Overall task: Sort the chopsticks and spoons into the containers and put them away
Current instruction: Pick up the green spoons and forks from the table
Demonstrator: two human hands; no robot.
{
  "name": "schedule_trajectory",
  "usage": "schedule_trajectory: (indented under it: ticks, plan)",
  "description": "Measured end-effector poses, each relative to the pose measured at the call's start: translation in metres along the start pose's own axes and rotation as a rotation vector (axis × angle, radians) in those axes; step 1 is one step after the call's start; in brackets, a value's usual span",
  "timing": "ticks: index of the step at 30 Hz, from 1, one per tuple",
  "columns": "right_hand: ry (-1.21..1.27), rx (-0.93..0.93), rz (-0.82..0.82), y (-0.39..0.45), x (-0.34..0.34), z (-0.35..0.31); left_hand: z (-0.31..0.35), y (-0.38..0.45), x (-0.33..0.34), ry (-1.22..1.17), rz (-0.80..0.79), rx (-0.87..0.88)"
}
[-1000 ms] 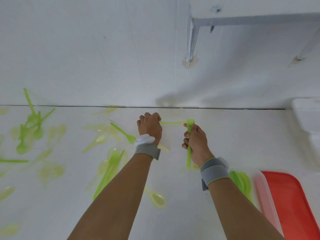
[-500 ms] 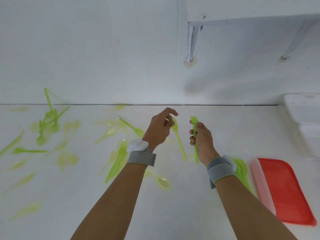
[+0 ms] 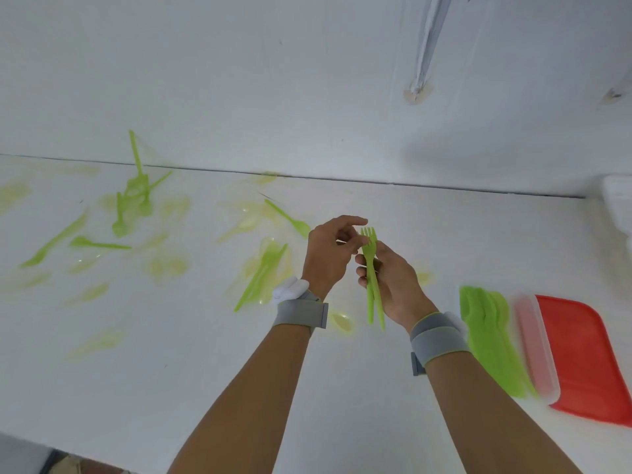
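Head view. White desk [image 3: 171, 388] set against a white wall [image 3: 239, 80]; a pale bracket [image 3: 424, 56] is fixed to the wall at upper right.

Right hand [image 3: 390, 282]: fingers curled round a bundle of green forks [image 3: 372, 285], tines up, handles hanging below the palm. At least two handles show; the exact count cannot be told.

Left hand [image 3: 330, 254]: raised just beside the fork tines, fingers loosely bent, fingertips at or touching the top of the bundle. Whether it pinches a fork cannot be told. The two hands are close together above the middle of the desk. Each wrist carries a grey band [image 3: 301, 313].

Stack of green cutlery [image 3: 489, 340]: lying on the desk to the right of the right forearm, just beside a clear container [image 3: 537, 347].

Red lid [image 3: 588, 360]: flat on the desk, to the right of the clear container, touching or under it.

White containers [image 3: 619, 206]: at the far right edge, partly out of view.

Loose green cutlery: a cluster [image 3: 135, 196] at far left near the wall, a spoon [image 3: 99, 244] lying alone, a spoon [image 3: 287, 218] behind the left hand, a small pile [image 3: 263, 275] left of the left wrist.

Pale yellowish clear pieces [image 3: 167, 265]: scattered over the left half of the desk, blurred, kinds not readable.
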State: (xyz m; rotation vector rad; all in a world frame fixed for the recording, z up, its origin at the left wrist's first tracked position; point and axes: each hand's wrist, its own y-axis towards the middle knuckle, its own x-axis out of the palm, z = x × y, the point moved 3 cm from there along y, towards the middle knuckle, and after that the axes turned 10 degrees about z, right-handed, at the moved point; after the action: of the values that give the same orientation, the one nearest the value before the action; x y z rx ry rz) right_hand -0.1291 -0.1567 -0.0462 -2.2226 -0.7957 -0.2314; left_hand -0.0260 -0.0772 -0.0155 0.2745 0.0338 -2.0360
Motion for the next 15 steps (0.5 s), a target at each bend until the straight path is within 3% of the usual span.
schedule_trajectory:
  ticks: [11,15]
  plan:
    - [-0.041,0.118,-0.113,-0.011,0.049,0.038,-0.025,-0.012,-0.064,0.13,0.211,-0.045]
    - [-0.134,0.086,-0.029,-0.007,0.066,0.051,-0.048,-0.018,-0.107,0.445,0.373,-0.097]
